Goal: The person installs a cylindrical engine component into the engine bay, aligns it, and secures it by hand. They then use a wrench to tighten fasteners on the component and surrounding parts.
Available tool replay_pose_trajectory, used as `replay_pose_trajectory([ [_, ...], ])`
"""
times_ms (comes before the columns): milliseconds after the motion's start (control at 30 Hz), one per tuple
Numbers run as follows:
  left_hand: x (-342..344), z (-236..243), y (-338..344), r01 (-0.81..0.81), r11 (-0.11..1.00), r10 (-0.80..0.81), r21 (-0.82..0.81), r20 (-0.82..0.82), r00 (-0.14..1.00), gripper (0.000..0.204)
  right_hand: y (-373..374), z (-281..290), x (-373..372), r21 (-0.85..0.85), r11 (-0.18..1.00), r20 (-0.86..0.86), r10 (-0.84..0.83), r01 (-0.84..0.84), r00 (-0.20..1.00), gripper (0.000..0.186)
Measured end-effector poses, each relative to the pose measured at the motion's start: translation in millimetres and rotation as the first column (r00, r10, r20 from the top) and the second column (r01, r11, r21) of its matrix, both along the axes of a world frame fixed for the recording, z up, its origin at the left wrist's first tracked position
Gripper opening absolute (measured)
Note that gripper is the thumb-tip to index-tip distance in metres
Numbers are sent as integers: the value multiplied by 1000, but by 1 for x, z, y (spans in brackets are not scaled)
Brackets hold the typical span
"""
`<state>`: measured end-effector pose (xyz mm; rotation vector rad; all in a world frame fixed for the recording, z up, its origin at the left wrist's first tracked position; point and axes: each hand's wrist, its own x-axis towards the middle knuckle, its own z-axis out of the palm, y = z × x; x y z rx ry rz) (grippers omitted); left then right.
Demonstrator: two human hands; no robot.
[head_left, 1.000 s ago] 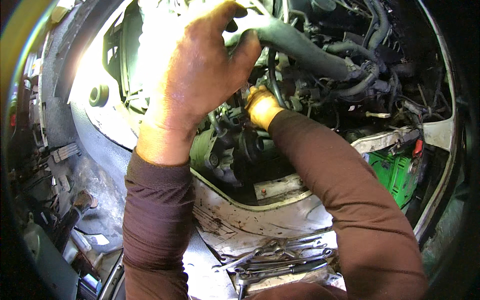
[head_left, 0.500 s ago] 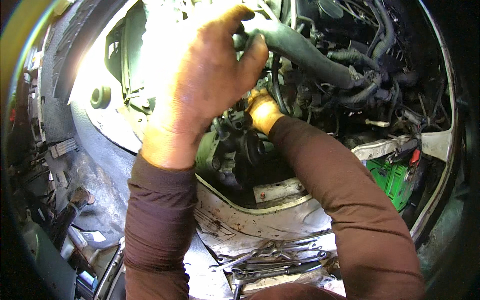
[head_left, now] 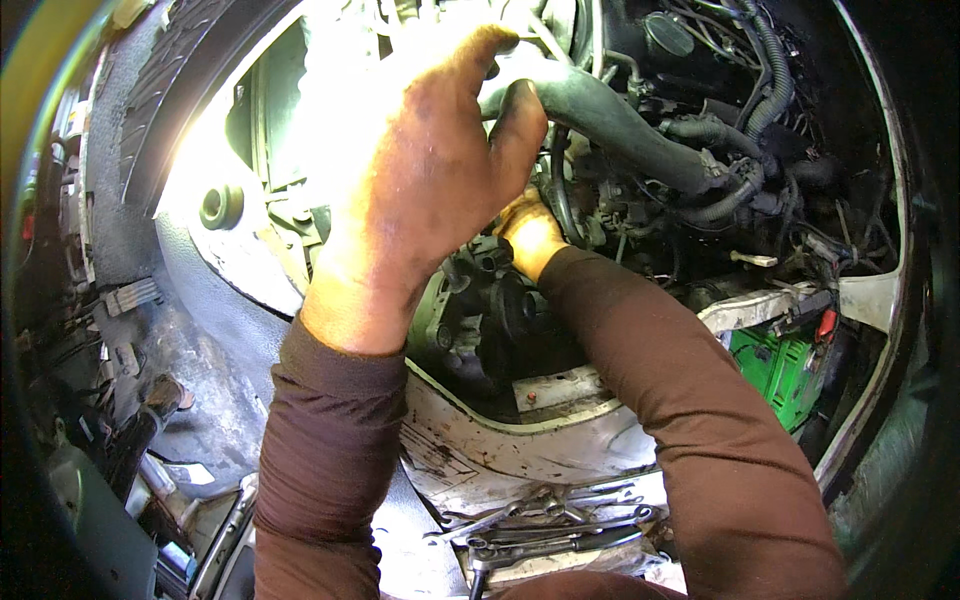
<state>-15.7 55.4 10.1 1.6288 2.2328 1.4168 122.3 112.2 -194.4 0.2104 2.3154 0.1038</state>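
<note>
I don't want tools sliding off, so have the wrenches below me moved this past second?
No, they seem unmoved: judged against the white panel, the wrenches lie in the same place and arrangement; only the whole view has shifted slightly.

"Where's the left hand [head_left: 430,165]?"
"Raised over the left side of the engine bay [head_left: 500,425], thumb and forefinger apart beside a thick hose [head_left: 622,118]; whether they touch it, I can't tell."
"The right hand [head_left: 530,232]?"
"Down inside the bay, fingertips hidden."
"And around them?"
"Wrenches [head_left: 560,547] lie beyond the bay's near edge; a green case [head_left: 778,378] sits at its near right corner."
</note>
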Motion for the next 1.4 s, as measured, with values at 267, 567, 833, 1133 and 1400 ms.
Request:
replay_pose_trajectory([
  [267,5,9,-4,16,998,-6,-64,155,988,30,6,-15,2,-41,997,67,-62,65,996,42],
  [567,0,8,-11,28,998,-20,-51,151,988,32,6,11,-10,-80,991,64,-104,109,993,43],
  [833,0,3,-10,2,996,11,-92,146,989,33,-2,-18,3,-67,996,-51,-63,60,997,47],
  [1133,-2,8,-9,8,998,7,-69,210,978,33,0,-44,-7,22,1000,83,-8,6,997,43],
  [1400,2,-7,-6,38,998,-36,-59,24,999,25,-2,-36,8,10,997,-80,-75,76,994,42],
])
